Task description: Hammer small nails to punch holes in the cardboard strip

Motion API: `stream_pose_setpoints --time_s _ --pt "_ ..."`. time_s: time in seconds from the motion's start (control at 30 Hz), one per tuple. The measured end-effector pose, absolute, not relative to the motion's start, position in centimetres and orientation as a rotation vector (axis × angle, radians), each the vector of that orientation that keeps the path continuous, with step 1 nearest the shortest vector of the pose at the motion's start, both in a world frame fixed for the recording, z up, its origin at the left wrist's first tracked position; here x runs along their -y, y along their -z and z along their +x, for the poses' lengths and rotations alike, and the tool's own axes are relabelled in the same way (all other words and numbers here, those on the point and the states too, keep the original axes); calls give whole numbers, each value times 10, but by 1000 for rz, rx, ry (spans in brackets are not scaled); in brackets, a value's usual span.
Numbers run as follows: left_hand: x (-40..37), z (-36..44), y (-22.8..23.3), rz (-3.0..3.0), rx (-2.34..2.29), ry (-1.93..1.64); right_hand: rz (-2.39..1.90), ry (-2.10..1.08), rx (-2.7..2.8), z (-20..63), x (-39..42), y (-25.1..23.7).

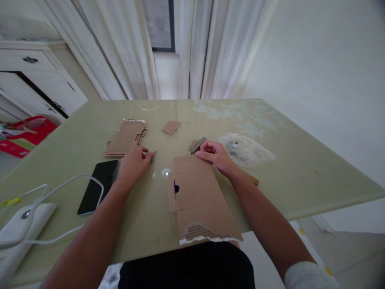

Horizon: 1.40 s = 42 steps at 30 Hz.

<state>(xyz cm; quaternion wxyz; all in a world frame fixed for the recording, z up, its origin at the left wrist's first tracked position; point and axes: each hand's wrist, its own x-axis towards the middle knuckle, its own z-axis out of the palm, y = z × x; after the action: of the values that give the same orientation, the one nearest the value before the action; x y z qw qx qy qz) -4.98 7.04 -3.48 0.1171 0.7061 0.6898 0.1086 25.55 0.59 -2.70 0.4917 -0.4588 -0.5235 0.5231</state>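
A brown cardboard piece [201,192] lies before me, its torn end over the table's front edge. Rows of small holes run along its far end. My right hand [217,157] is at that far corner, thumb and forefinger pinched; anything between them is too small to make out. Just beyond lies a flat grey metal piece [199,145]. A wooden end [254,180] shows past my right forearm; I cannot tell whether the two join. My left hand [135,163] rests on the table, fingers closed together against some small slim metal pieces [154,156].
Perforated cardboard pieces [126,137] are stacked at the left. Near them lies a black phone [98,186], with a white cable and a white power strip [33,228]. A small cardboard scrap [171,127] sits further back; a clear plastic bag [246,149] is at the right.
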Motion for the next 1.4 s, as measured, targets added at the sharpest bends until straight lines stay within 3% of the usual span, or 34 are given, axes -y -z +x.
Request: stream_pose_setpoints --time_s 1.07,1.4 --pt "-69 -52 38 2177 -1986 -267 -1147 -1482 1429 272 -5 22" --pt "-70 -55 41 2194 -1985 -321 -1067 -1533 1179 278 -4 23"
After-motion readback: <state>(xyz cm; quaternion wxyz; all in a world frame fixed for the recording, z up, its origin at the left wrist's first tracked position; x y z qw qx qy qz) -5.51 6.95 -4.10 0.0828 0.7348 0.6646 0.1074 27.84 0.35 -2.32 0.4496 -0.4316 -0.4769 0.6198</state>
